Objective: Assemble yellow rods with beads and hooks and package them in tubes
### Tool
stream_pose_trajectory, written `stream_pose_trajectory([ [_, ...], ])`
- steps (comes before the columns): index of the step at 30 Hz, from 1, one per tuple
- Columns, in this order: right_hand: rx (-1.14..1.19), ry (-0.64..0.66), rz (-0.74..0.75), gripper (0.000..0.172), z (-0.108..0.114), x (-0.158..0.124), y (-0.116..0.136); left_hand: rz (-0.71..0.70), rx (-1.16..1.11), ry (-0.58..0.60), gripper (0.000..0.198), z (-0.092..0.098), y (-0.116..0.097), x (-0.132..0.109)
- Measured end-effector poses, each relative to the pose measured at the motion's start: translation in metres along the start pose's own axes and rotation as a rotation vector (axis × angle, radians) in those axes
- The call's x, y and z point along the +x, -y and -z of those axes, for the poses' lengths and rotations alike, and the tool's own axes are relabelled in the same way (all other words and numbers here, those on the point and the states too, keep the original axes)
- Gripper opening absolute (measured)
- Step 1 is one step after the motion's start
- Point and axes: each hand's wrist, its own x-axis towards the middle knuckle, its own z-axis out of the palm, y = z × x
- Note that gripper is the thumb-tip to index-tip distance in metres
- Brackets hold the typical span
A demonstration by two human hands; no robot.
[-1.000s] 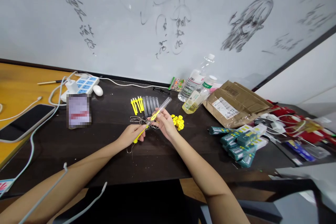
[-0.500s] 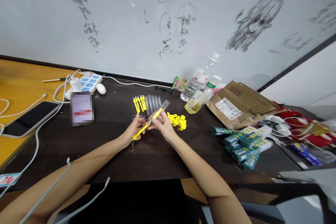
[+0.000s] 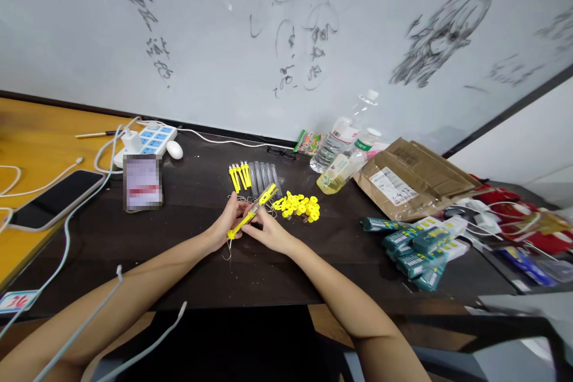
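Observation:
Both my hands meet over the dark table point(image 3: 277, 274) on one long yellow tool in a clear tube point(image 3: 254, 210). My left hand point(image 3: 230, 219) pinches its lower yellow end. My right hand point(image 3: 265, 231) grips the clear tube around its middle, fingers closed. Just behind the hands lie a row of yellow tools and grey tubes point(image 3: 253, 175). A heap of small yellow caps point(image 3: 298, 205) sits to the right of them. Thin wire pieces lie under my hands.
A phone point(image 3: 51, 198), cables and a power strip point(image 3: 145, 142) lie at the left. Plastic bottles point(image 3: 340, 152), a brown parcel point(image 3: 414, 176) and green packs point(image 3: 414, 248) crowd the right. A whiteboard with drawings stands behind the table.
The clear tube has slid down over the yellow tool, and my right hand has moved down along it toward my left hand. Both hands sank closer to the table.

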Motion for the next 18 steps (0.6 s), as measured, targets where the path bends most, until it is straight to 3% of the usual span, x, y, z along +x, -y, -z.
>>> stream_pose_trajectory([
  [10,0.027,0.056,-0.008,0.033,0.002,0.0,0.006,-0.093,-0.047,0.017,0.057,0.004,0.01,0.007],
  [15,0.193,-0.105,-0.051,0.029,0.016,0.004,0.001,-0.176,0.101,-0.047,0.05,0.009,0.013,0.011],
  [18,0.247,-0.218,-0.043,0.031,0.031,0.009,0.0,-0.208,0.202,-0.013,0.051,0.012,0.015,0.011],
])
